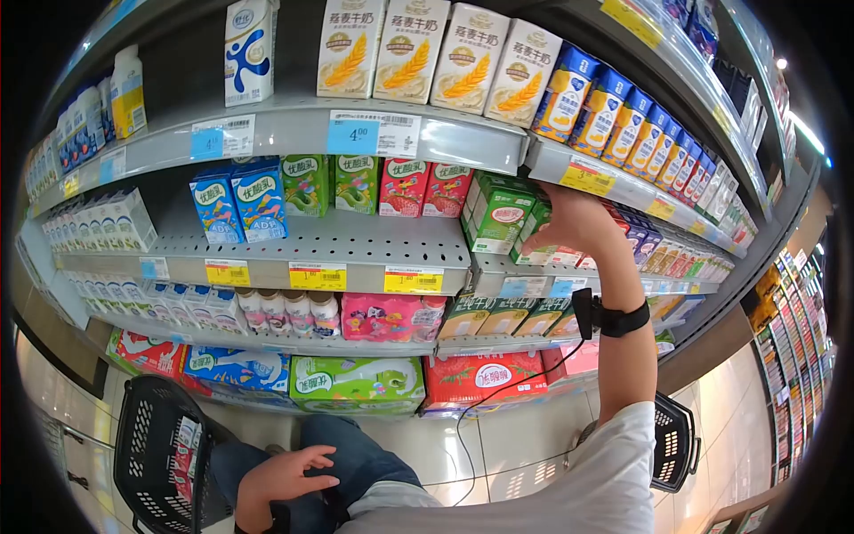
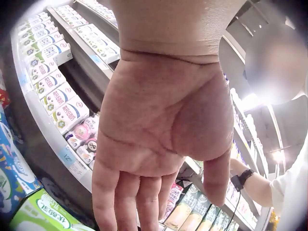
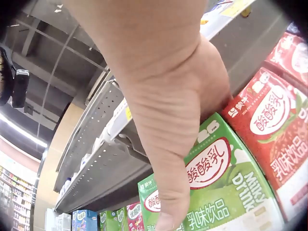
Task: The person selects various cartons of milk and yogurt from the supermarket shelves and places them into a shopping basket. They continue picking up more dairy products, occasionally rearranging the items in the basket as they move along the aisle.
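Note:
On the middle shelf my right hand (image 1: pixel 583 222) grips a green milk drink carton (image 3: pixel 219 183). Its thumb lies down the carton's front near the left edge, while the fingers pass over the top and are hidden behind it. Left of it stands another green carton (image 1: pixel 492 218) of the same kind; to the right is a red carton (image 3: pixel 269 115). My left hand (image 1: pixel 289 474) hangs low above my leg, holding nothing. In the left wrist view its palm shows, with the fingers (image 2: pixel 127 202) loosely extended.
Above the right hand runs a shelf edge with a yellow price tag (image 1: pixel 587 177). Blue and pink drink cartons (image 1: pixel 260 200) stand farther left. Black baskets (image 1: pixel 142 445) are on both sides of me. A thin cable (image 1: pixel 463 436) hangs from the right wrist camera.

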### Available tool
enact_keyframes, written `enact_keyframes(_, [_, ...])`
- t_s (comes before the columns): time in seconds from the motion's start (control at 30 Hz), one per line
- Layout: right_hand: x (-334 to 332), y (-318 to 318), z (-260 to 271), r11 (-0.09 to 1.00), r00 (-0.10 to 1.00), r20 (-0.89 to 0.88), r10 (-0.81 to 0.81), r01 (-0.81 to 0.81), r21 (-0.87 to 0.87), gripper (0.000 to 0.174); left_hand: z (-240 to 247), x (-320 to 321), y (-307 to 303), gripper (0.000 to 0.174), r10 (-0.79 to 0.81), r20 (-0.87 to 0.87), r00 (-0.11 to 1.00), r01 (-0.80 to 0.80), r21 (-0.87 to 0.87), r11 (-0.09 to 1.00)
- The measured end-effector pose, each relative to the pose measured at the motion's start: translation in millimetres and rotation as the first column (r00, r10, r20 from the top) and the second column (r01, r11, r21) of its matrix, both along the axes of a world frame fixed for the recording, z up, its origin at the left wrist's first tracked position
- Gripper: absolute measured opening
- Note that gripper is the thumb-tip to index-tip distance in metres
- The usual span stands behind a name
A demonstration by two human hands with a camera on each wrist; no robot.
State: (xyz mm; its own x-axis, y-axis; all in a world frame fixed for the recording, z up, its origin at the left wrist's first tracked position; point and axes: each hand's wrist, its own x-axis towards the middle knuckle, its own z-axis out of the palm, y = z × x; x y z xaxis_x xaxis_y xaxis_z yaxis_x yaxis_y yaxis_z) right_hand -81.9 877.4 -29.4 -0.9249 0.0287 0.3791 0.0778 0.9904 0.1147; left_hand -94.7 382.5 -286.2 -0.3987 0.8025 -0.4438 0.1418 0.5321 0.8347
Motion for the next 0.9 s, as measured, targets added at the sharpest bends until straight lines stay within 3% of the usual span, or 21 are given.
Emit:
enact_keyframes(0.17, [-3,-2,0,0.998,0.997,0.050,-0.057,0.057,0.000,0.102,-5,-3,-2,0.067,0.023,0.028,0.999,-0.023,0.004,1.000])
enact_keyframes(0.3, [-1,2,-9,1.000,1.000,-0.030,-0.002,0.003,0.027,0.102,-5,-3,-1,0.067,0.037,0.015,0.999,-0.038,0.015,0.999])
enact_keyframes(0.7, [0,8,-11,0.998,1.000,-0.024,-0.001,0.002,0.056,0.098,-8,-7,2,0.067,0.052,0.020,0.998,-0.052,-0.012,0.999])
enact_keyframes(0.9, [4,0,0,0.997,0.999,0.013,-0.048,0.049,-0.058,0.096,-13,-10,-1,0.068,0.068,0.064,0.996,-0.066,-0.026,0.997])
